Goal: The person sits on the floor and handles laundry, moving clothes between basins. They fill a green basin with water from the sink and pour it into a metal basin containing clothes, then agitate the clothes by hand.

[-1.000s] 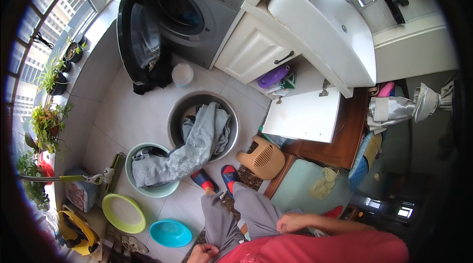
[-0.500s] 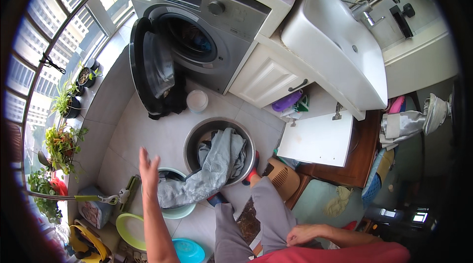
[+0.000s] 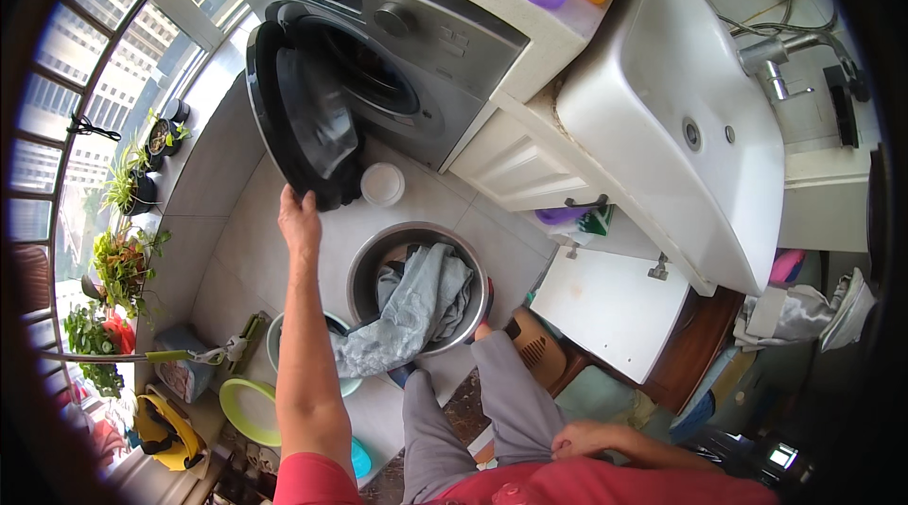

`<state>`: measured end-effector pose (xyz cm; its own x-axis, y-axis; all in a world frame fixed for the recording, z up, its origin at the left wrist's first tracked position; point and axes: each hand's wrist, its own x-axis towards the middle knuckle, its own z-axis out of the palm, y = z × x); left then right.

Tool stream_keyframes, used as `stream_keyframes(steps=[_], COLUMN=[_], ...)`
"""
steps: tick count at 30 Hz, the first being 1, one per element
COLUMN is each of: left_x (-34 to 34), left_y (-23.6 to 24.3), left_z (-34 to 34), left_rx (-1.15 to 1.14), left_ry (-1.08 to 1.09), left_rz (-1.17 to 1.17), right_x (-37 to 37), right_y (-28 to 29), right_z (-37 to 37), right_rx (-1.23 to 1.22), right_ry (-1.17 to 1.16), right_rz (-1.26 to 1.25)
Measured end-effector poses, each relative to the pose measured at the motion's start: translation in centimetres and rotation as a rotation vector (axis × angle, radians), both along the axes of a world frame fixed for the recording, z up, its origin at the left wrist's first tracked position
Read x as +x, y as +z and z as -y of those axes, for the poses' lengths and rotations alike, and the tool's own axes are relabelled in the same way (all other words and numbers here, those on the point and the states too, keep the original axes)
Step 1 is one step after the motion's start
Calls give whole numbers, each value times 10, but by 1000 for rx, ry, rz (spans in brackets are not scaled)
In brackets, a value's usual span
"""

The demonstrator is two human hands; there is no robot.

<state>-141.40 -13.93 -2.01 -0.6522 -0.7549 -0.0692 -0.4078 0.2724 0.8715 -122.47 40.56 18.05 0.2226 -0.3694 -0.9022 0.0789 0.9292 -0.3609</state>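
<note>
My left hand (image 3: 300, 219) reaches forward to the lower rim of the open washing machine door (image 3: 312, 127), its fingers closed at the dark edge. Part of that grip is hidden. The door hangs wide from the grey washing machine (image 3: 445, 60). Close to my right thigh, my right hand (image 3: 579, 439) rests with curled fingers and nothing visible in it. A metal basin (image 3: 364, 264) stands on the floor before my feet, holding grey-blue fabric (image 3: 416, 302). That fabric drapes over the rim into a pale green basin (image 3: 274, 339) beside it, which my left forearm partly covers.
A white tub (image 3: 382, 184) stands near the washer. The cabinet door (image 3: 610, 311) hangs open under the white sink (image 3: 653, 127). Potted plants (image 3: 123, 259) line the window ledge at left. A lime-green basin (image 3: 251, 410) and blue basin (image 3: 359, 458) lie low at left.
My left hand has moved forward from above the basins to the washing machine door's edge. My right hand stays by my thigh. The view has shifted closer to the washer and sink.
</note>
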Motion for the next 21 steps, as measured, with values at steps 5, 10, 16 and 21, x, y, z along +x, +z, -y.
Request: stream_keyframes(steps=[5,10,16,21], left_x=[-68,-129,-179,-183], left_y=[8,30,28,20], left_z=[-75,-121,-133,-126], left_rx=[-259,-226,-164,-78], left_ry=[39,-145,-226,-243], left_rz=[147,314,215,207], right_x=[-39,-58,-73,-87], right_y=[-4,-5,-10,-13], right_z=[-14,-37,-56,-60], right_rx=[8,23,15,5], right_ry=[42,-14,-44,-46], right_rz=[6,20,11,32])
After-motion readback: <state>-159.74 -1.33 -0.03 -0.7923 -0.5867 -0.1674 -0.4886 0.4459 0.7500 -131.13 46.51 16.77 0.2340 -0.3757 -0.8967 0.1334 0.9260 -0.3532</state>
